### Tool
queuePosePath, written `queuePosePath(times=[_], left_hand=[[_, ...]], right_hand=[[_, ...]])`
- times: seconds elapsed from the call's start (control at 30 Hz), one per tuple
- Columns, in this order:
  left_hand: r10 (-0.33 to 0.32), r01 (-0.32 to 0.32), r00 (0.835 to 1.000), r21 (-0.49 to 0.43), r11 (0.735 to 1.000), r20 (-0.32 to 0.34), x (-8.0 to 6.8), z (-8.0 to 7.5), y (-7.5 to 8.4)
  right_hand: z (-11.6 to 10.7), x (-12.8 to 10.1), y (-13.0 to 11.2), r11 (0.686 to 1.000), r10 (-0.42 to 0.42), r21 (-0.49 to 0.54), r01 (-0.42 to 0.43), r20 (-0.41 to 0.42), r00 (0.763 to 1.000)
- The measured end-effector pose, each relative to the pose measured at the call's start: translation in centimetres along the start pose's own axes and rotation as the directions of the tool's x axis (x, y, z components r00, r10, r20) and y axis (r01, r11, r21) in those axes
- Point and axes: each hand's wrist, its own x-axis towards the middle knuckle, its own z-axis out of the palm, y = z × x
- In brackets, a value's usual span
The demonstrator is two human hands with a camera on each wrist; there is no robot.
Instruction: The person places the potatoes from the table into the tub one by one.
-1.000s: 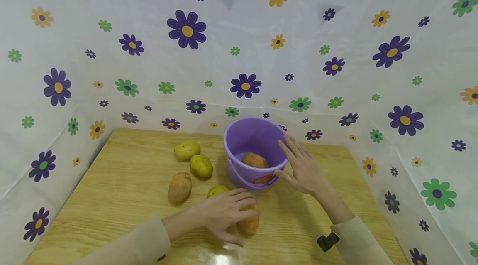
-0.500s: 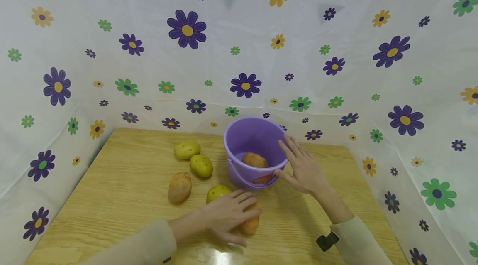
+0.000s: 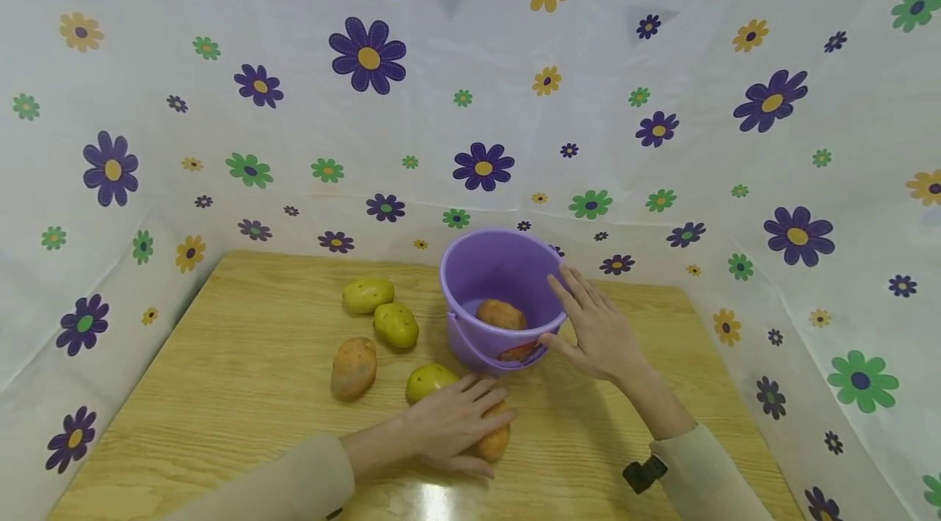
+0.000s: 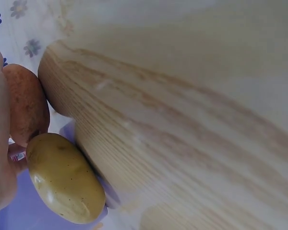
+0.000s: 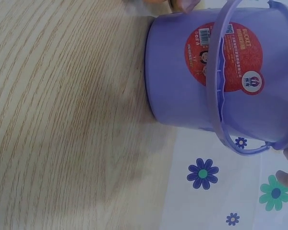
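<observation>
White sheeting [image 3: 662, 64] printed with purple, green and yellow flowers walls in a wooden table [image 3: 243, 415] on three sides. Toward the back of the table, right of centre, stands a purple bucket [image 3: 481, 272], upright, its handle folded down over the near side and a red round label on its wall; the right wrist view shows the same label and handle close up. A brown potato [image 3: 500, 313] lies inside on the bucket's floor.

The right hand [image 3: 599, 329] lies flat against the bucket's right side, fingers straight and slightly spread along the rim and wall, thumb low near the label. The left hand [image 3: 452, 421] rests over a second brown potato [image 3: 494, 441] on the table just in front of the bucket, fingers curved over its top and thumb tucked under its near side, so the potato shows only at the fingertips. The left wrist view shows this potato pressed against the palm.

A yellow potato [image 3: 429, 380] sits just beside the left hand's fingers, between them and the bucket's base. To the left lie a third brown potato [image 3: 354, 368] and, behind it, two more yellow potatoes [image 3: 396, 325], close together. Both sleeves [image 3: 706, 480] are beige.
</observation>
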Motion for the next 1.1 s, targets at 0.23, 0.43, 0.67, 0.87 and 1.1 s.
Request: queuePosePath(times=[0.23, 0.43, 0.67, 0.87, 1.1], left_hand=[[0.003, -0.003, 1.000, 0.000, 1.000, 0.019, 0.08, 0.34, 0.19], [0.014, -0.013, 0.999, -0.015, 1.000, 0.030, 0.16, 0.47, 0.29], [0.034, -0.033, 0.999, -0.023, 0.999, 0.037, 0.38, 0.50, 0.21], [0.058, -0.058, 0.998, 0.008, 0.998, 0.002, 0.81, 0.47, -0.17], [0.061, -0.061, 0.998, 0.010, 0.998, 0.002, 0.97, 0.04, -0.10]], right_hand=[[0.20, 0.02, 0.18, 1.000, -0.020, -0.006, 0.020, -0.018, 1.000], [0.44, 0.00, 0.34, 1.000, -0.030, -0.006, 0.030, -0.041, 0.999], [0.26, 0.04, 0.25, 1.000, -0.024, 0.004, 0.024, -0.024, 0.999], [0.41, 0.05, 0.37, 1.000, -0.023, 0.000, 0.023, -0.024, 0.999], [0.34, 0.01, 0.34, 1.000, -0.021, -0.010, 0.021, -0.016, 1.000]])
